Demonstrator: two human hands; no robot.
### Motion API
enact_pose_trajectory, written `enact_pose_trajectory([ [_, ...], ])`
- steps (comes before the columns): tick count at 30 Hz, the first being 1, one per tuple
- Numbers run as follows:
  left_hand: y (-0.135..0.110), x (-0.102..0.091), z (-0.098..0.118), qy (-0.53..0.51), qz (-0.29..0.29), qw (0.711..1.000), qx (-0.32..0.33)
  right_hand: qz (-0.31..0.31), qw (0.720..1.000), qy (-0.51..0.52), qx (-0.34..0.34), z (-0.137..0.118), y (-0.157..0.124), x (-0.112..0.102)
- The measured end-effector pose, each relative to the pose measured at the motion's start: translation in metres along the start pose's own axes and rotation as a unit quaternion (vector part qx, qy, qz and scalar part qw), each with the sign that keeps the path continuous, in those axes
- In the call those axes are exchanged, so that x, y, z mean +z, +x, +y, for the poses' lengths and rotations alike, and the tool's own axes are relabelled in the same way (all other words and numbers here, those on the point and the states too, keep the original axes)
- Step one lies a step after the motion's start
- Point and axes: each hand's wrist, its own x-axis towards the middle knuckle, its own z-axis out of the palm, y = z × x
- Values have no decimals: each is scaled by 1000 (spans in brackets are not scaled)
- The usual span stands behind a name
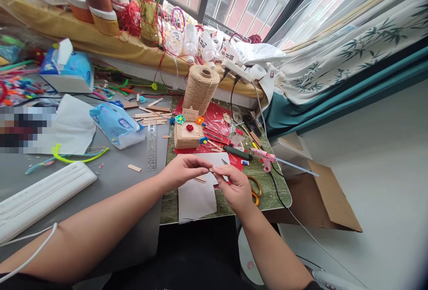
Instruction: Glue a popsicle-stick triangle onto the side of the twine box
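My left hand (187, 169) and my right hand (236, 187) meet over white paper (197, 205), fingertips pinched together on a small pale piece (211, 170). It is too small for me to tell its kind. Just behind the hands stands a twine-wrapped box (188, 138) trimmed with small coloured flowers and a little card. Under my left hand a flat wooden stick (200, 179) lies on the paper. Scissors with orange handles (257, 189) are partly hidden beside my right hand.
A pink glue gun (266, 158) with a long glue stick rests at the table's right edge, its cord hanging down. Behind are a utility knife (238, 152) and a twine spool (202, 87). Leftward lie a clear ruler (151, 147), wooden sticks (154, 117) and a tissue pack (117, 122).
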Motion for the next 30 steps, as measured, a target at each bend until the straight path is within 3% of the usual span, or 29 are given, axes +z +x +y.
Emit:
enact_pose_trajectory([
  [3, 1, 3, -1, -52, -7, 999, -13, -5, 1000, -7, 4, 1, 0, 1],
  [7, 3, 5, -3, -31, 18, 999, 6, -13, 999, -26, 31, 1, -5, 7],
  [12, 2, 1, -1, 125, 38, 990, 43, -35, 995, -53, 83, -1, -5, 8],
  [14, 2, -3, -1, 249, 47, 965, 63, -56, 991, -80, 96, 4, 1, 2],
  [17, 6, -11, -7, 450, 31, 884, 121, -66, 974, -199, 89, 23, 16, -8],
  [20, 11, -18, -18, 556, -37, 810, 182, -106, 921, -370, 56, 51, 32, -6],
  [22, 13, -21, -23, 596, -67, 781, 173, -144, 887, -436, 45, 67, 37, 1],
  [25, 14, -21, -27, 626, -93, 764, 128, -165, 869, -462, 55, 83, 36, 16],
  [30, 18, -19, -27, 618, -106, 774, 88, -196, 851, -481, 77, 86, 27, 23],
])
